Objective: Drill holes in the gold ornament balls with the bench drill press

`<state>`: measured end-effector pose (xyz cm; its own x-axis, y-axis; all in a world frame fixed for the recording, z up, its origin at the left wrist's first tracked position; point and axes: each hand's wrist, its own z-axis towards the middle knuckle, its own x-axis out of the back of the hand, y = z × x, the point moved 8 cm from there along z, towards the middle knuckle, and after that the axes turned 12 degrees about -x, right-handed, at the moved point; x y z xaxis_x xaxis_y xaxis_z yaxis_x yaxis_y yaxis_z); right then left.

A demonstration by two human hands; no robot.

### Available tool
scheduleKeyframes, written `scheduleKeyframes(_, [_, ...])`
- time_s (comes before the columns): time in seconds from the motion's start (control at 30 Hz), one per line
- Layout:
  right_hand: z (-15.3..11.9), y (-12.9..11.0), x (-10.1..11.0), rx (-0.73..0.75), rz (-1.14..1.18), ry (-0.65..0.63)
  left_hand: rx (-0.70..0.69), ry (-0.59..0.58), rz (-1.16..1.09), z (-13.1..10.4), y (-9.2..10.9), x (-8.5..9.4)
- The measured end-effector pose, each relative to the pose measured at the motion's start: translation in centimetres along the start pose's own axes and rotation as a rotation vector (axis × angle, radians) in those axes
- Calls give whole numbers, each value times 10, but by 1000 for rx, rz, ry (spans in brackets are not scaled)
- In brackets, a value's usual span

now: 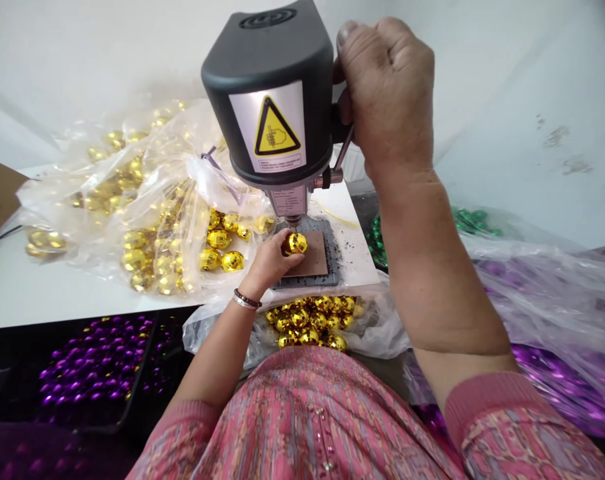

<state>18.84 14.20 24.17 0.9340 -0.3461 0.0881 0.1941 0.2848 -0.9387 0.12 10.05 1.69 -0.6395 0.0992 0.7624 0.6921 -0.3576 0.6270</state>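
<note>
Under the bit of a grey bench drill press [267, 60], my left hand [271, 259] pinches a shiny gold faceted ball [297, 243]. The ball sits over a brown board [314, 257] on the drill's dark base [335, 250]; the thin bit meets or nearly meets its top. My right hand [390, 87] is raised beside the drill head, closed around a feed lever [344, 150] on its right side. Part of the grip is hidden behind the hand. A yellow warning sticker [276, 130] faces me on the drill head.
A clear plastic bag [107, 200] of gold balls [232, 261] spreads over the white table [12, 293] at left. Another bag with gold balls [322, 313] lies at my lap. Purple balls [97, 360] are in a black tray at lower left; purple and green ones [475, 221] lie at right.
</note>
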Motion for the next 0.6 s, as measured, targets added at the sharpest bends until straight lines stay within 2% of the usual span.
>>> scheduleKeyframes(0.13, [0, 0, 1, 17, 8, 3, -88, -25, 29, 7, 2, -2])
scheduleKeyframes(0.37, [-6, -2, 3, 43, 4, -3, 19, -50, -173, 2, -8, -13])
scheduleKeyframes(0.47, [-22, -4, 7, 92, 91, -51, -6, -48, -225, 1, -3, -15])
scheduleKeyframes(0.6, [-60, 0, 16, 143, 233, -132, -9, -28, -225, -1, -3, -15])
